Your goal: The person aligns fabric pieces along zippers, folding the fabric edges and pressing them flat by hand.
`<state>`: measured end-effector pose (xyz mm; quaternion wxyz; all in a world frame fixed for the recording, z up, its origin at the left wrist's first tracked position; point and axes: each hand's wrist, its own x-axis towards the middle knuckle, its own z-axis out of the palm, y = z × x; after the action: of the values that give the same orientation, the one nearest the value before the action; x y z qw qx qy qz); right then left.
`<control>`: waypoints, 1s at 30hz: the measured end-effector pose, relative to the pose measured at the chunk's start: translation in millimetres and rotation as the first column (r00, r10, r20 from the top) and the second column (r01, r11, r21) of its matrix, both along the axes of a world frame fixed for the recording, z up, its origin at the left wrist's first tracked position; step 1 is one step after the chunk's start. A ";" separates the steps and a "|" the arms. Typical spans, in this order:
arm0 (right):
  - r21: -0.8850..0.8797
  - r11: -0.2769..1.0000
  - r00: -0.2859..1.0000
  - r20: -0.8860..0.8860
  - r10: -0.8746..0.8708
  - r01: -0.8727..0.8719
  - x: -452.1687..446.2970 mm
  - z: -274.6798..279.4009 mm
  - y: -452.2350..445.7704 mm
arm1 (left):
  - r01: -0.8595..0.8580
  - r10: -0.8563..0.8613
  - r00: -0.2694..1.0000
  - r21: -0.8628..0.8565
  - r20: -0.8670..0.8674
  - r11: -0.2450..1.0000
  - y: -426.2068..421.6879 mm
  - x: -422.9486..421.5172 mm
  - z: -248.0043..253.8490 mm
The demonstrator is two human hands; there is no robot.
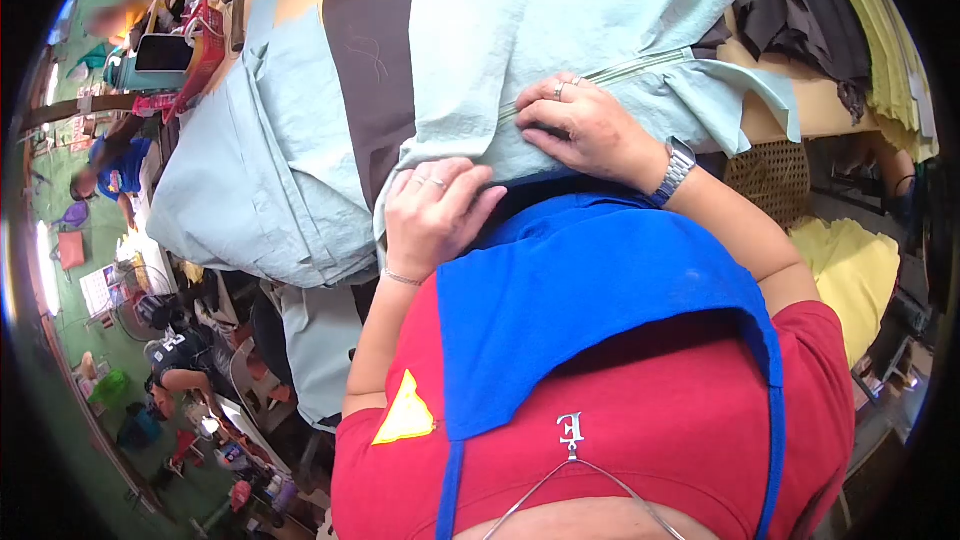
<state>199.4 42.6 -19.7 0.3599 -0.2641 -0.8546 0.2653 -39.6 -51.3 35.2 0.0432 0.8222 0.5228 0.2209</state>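
Observation:
A pale green cloth [570, 10] lies spread over the table in front of me. My left hand [437, 208], with a ring and a thin bracelet, has its fingers closed on the near edge of this cloth. To its right, my right hand [590, 130] wears rings and a metal watch [676, 170]. Its fingers are curled and pressed onto the cloth beside a darker green striped seam band [640, 68]. A dark grey-brown cloth strip [372, 70] runs away from me, left of centre. More pale green cloth [260, 160] hangs over the left table edge in folds.
Dark and yellow fabric pieces [880, 30] are piled at the far right. A woven cane panel [768, 178] and yellow cloth [845, 275] are below on the right. A red basket [205, 50] stands at the far left table corner. Several people work at tables on the left.

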 end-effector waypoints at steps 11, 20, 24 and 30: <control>-0.019 1.000 1.000 0.025 -0.012 0.012 0.6 3.6 -1.7 | -0.202 0.245 0.967 0.377 -0.070 0.904 67.8 -35.8 2.5; 0.014 1.000 1.000 0.015 -0.014 0.013 -0.2 4.6 -0.2 | -0.479 0.626 0.712 -0.432 0.317 0.764 131.1 -134.2 -46.8; 0.016 1.000 0.999 0.019 -0.027 0.027 0.0 4.1 -2.5 | -0.690 0.702 0.711 -0.169 0.024 0.704 86.5 -144.0 -39.5; -0.011 1.000 0.999 0.043 -0.023 0.023 -2.3 2.0 -0.1 | -0.271 0.239 0.939 0.104 0.248 0.957 24.0 -26.9 23.4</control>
<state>197.0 42.5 -17.7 0.3430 -0.2815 -0.8575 0.2603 -66.5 -27.3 58.6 0.0189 0.7169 0.6000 0.3546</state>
